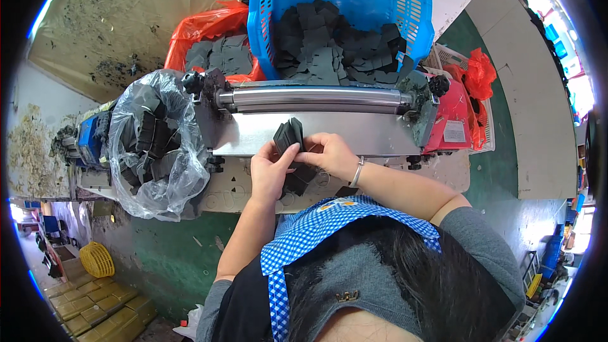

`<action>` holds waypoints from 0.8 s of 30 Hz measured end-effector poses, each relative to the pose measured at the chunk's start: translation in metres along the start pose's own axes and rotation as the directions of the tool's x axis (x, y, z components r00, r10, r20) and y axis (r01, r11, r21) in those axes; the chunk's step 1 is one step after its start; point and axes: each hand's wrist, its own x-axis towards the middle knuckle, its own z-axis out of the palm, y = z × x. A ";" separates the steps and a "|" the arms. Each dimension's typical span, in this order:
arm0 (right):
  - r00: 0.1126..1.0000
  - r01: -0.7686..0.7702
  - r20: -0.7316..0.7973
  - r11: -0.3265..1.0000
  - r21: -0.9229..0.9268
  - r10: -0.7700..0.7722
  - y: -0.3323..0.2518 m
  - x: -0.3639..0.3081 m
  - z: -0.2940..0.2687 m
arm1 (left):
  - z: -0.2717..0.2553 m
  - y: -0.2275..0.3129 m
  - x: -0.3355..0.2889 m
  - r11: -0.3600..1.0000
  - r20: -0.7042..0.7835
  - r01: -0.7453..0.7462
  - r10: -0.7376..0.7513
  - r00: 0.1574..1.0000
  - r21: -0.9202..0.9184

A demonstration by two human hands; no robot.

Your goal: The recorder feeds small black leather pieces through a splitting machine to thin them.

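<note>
Between my hands, just over the front edge of a steel plate, stands a stack of thin black pieces. My left hand wraps round its left side with the thumb across the front. The fingers of my right hand pinch the stack's lower right corner. Behind the plate runs a machine's shiny metal roller. More black pieces lie on the worktop below my hands, partly covered by them.
A blue plastic basket of dark flat pieces stands behind the roller, next to a red bag of similar pieces. Left of the machine sits a clear plastic bag with black bundles. At right are a red machine housing and a white crate.
</note>
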 end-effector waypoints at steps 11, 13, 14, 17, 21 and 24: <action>0.979 -0.059 0.204 0.985 0.164 0.024 0.002 0.007 -0.006 | -0.007 0.004 0.001 0.966 -0.029 0.005 0.003 1.000 0.259; 0.931 -0.363 0.108 0.867 0.340 0.348 0.009 0.010 -0.011 | -0.014 -0.008 0.008 0.982 -0.067 -0.021 0.009 0.998 -0.189; 0.932 -0.361 0.106 0.868 0.341 0.346 0.017 0.016 -0.020 | -0.017 -0.009 0.011 0.982 -0.064 -0.022 0.010 0.998 -0.188; 0.837 -0.244 -0.255 0.747 0.618 0.484 0.015 0.035 -0.043 | -0.024 -0.009 0.015 0.996 -0.156 -0.085 0.090 0.984 0.040; 0.989 -0.124 0.074 0.992 -0.013 0.125 -0.008 0.004 -0.003 | -0.004 -0.015 0.012 0.985 -0.075 -0.115 0.126 0.989 0.130; 0.985 -0.154 0.080 0.987 0.041 0.151 0.012 0.012 -0.011 | 0.002 0.002 0.007 0.986 -0.015 0.091 -0.094 0.995 -0.138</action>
